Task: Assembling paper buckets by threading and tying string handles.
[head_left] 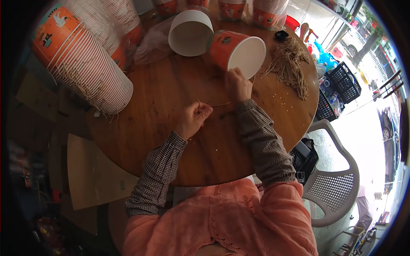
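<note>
Over the middle of the table, my left hand [194, 119] is closed in a pinch on a thin tan string [220, 104], whose end sticks out to the right. My right hand [239, 86] is closed at the near rim of an orange paper bucket [220, 45]. This bucket is tipped on its side, its white inside facing me. A short bit of string shows beside my right hand, but its fingertips are partly hidden. Just left of the bucket lies another paper bucket [190, 36], white inside, also with its mouth toward me. A heap of tan strings [288, 64] lies to the right.
A long leaning stack of orange paper buckets [92, 70], with strings draped over it, fills the left side. More wrapped stacks [269, 13] stand at the back. A small black object [281, 36] sits by the string heap. Right of the round table [222, 158] stands a plastic chair [331, 183].
</note>
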Tool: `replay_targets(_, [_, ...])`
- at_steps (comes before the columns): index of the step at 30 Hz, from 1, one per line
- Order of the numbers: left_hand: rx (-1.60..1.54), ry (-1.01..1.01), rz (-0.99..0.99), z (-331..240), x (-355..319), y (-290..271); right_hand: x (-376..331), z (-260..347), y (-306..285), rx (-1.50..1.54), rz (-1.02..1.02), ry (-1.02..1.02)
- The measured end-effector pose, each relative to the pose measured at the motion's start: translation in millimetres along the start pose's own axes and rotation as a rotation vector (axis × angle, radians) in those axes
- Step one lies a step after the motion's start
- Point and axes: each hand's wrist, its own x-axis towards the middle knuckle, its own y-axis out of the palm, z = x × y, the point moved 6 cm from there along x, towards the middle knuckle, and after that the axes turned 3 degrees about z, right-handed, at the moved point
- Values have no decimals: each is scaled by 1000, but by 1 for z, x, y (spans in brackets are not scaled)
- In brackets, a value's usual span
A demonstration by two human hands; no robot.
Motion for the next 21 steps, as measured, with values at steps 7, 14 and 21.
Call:
replay_targets(7, [176, 135, 50, -14, -3, 4, -1, 120, -53, 26, -24, -430])
replay_targets(14, [384, -30, 84, -3, 1, -5, 13, 140, -21, 102, 137, -470])
replay_targets(21, [920, 455, -373, -56, -74, -39, -18, 31, -84, 50, -191, -270])
